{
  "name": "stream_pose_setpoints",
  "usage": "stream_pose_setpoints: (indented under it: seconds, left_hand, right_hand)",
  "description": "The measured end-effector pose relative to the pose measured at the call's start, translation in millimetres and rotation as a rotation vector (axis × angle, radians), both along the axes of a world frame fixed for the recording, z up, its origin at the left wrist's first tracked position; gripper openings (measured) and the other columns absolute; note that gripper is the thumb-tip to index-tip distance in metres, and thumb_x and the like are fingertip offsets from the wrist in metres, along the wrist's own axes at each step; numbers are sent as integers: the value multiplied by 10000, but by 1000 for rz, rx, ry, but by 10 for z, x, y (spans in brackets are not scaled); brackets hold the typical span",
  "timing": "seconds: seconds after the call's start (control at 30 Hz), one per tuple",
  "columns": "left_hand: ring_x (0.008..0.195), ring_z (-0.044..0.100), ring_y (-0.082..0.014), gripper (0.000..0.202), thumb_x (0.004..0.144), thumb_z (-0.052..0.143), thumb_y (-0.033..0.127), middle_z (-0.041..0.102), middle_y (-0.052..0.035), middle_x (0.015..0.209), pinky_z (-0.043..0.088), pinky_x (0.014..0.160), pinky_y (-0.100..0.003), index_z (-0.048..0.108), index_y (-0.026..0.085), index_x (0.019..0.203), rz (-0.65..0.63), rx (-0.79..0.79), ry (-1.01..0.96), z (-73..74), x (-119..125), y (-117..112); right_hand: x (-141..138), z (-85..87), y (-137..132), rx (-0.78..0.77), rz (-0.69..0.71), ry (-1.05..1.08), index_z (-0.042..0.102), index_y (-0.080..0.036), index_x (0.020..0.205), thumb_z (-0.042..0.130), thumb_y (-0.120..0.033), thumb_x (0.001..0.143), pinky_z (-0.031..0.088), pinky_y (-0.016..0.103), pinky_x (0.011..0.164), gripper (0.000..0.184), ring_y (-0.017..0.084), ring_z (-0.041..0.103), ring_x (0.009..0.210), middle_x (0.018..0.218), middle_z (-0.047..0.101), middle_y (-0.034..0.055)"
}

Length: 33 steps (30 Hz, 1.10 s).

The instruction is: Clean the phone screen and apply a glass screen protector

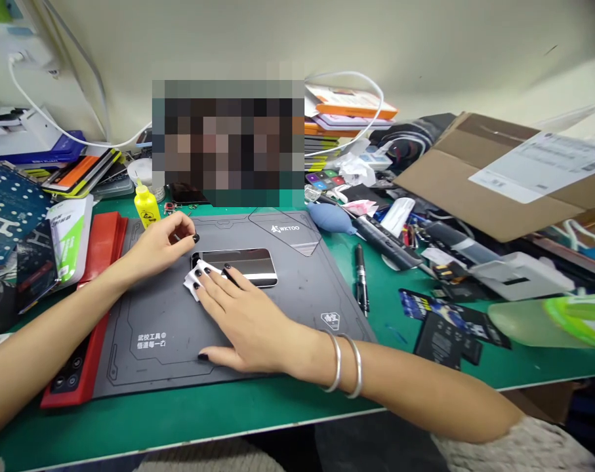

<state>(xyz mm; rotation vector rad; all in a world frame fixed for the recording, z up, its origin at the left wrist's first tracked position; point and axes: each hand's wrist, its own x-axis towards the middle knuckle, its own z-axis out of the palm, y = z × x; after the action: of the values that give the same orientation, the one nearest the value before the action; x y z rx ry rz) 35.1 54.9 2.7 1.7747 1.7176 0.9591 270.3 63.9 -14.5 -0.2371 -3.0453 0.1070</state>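
Observation:
A black smartphone [248,265] lies flat, screen up, on the grey work mat [189,328]. My right hand [238,314] rests on the mat with fingers stretched flat, pressing a small white wipe [193,280] against the phone's left end. My left hand [162,248] is curled at the phone's upper left corner, its fingertips pinched on the edge there. Two silver bangles [345,364] sit on my right wrist.
A yellow bottle [145,204] stands behind the mat, a red tray [100,246] lies to its left. A black pen [361,275], a blue air blower [330,219], a cardboard box [484,174] and mixed tools and packets crowd the green table [258,400] on the right.

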Motion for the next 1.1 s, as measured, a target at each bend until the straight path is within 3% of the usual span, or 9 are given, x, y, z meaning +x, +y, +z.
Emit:
stream_pose_setpoints:
  seconds: [0.1,0.27,0.33,0.5,0.57,0.73,0.93,1.03,1.1]
  left_hand:
    - [697,526,-146,159,798,573,339,583,4,814,429,662,-291,553,197,866,4,-6,-3,-8,-10,-1]
    - [696,529,-146,155,799,574,337,577,5,802,424,654,-288,553,197,861,0,-13,-5,8,-1,5]
    - [693,531,-146,155,793,575,338,577,6,796,425,653,-288,551,197,853,-4,-9,-11,10,2,8]
    - [700,541,-150,171,795,578,353,585,5,802,433,657,-290,555,196,858,1,-11,-5,-8,-11,10]
    - [705,540,-151,182,802,583,365,588,2,811,432,660,-291,557,195,861,4,-10,5,-9,-12,11]
    - [701,533,-153,187,811,581,376,590,1,804,434,676,-299,557,197,859,0,-7,33,10,-2,12]
    - [717,546,-158,195,810,587,381,600,-4,824,435,672,-297,563,197,870,1,-20,38,9,-17,4]
    - [702,534,-154,197,811,587,383,594,-2,816,430,662,-296,562,197,870,-1,-17,38,9,-26,5]
    - [699,530,-153,198,812,586,385,591,-3,817,427,658,-296,563,197,873,-1,-24,40,15,-28,6]
  right_hand:
    - [-15,-14,72,5,-5,-2,433,4,1490,428,-626,978,257,574,1215,812,380,357,1481,1584,391,247]
    - [-31,35,259,42,-205,-68,419,35,1495,421,-604,991,270,574,1210,814,390,380,1468,1581,376,269]
    - [-20,44,186,49,-196,-69,425,52,1486,422,-630,979,276,589,1202,850,413,374,1465,1575,375,284]
    - [9,23,-33,55,-19,-17,460,17,1471,411,-668,966,295,566,1203,853,391,368,1474,1568,403,262]
    - [-1,19,9,61,-49,-38,450,11,1482,387,-653,981,287,569,1207,835,386,380,1469,1575,394,257]
    - [-18,27,84,80,-298,-122,384,68,1508,391,-649,982,278,596,1203,889,430,356,1472,1577,354,303]
    - [46,35,-151,47,-123,-69,438,47,1484,381,-700,961,311,574,1196,914,423,361,1471,1564,394,285]
    - [23,62,-15,57,-166,-105,422,46,1495,369,-669,982,297,580,1201,882,412,357,1477,1576,374,281]
    - [-3,79,98,76,-265,-139,402,60,1502,387,-650,986,288,587,1203,877,417,356,1476,1580,354,294]
